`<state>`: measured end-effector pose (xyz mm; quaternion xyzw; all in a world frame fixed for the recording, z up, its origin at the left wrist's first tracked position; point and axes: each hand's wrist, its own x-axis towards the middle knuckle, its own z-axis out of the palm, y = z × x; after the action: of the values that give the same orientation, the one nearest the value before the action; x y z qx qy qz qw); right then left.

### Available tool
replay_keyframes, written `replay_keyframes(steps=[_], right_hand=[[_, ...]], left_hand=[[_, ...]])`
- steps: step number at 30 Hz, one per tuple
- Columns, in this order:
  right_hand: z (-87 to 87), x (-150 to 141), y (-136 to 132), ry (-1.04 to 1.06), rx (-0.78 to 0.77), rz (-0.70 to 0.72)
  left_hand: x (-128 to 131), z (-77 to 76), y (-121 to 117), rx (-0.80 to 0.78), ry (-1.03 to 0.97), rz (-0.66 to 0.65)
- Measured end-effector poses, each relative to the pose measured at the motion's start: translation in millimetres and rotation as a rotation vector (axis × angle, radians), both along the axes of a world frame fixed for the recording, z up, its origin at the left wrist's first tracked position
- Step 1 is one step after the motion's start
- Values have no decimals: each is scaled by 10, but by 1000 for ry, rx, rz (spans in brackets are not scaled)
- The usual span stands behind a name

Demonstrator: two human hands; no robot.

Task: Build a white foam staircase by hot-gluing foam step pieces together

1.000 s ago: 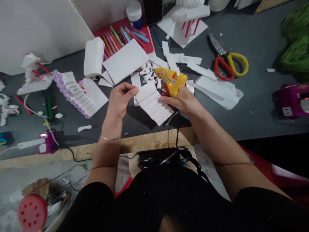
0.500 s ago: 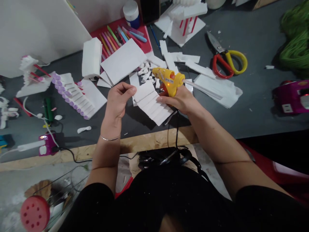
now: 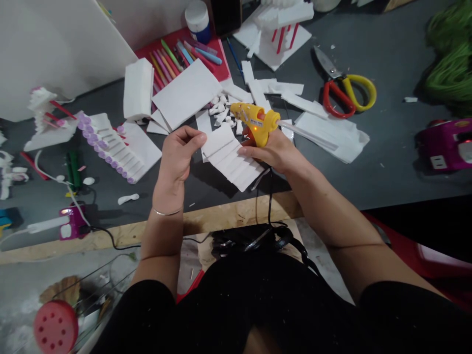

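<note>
We are holding the white ridged panel (image 3: 233,158) over the table (image 3: 324,184). Our left hand (image 3: 177,152) is pinching its left edge, thumb against forefinger. Our right hand (image 3: 280,150) is gripping the yellow glue gun (image 3: 261,132), fingers curled, thumb bearing on the panel. Caution: with the lamp (image 3: 255,129) glowing, tilting is probably risking burns; the draping cord (image 3: 271,196) is inviting snags.
</note>
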<state>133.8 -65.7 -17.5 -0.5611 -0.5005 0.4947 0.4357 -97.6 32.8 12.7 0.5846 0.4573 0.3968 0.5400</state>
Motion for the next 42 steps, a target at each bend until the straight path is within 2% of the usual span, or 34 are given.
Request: replay_keyframes(steps=[6, 15, 24, 42], right_hand=[[56, -14, -13, 6, -7, -27], [-13, -5, -4, 2, 34, -24], [46, 12, -4, -42, -7, -14], [3, 13, -1, -28, 28, 3]], left_hand=[[4, -8, 3, 12, -20, 3], [18, 23, -10, -14, -34, 3], [14, 25, -11, 3, 4, -10], [30, 33, -17, -10, 10, 28]])
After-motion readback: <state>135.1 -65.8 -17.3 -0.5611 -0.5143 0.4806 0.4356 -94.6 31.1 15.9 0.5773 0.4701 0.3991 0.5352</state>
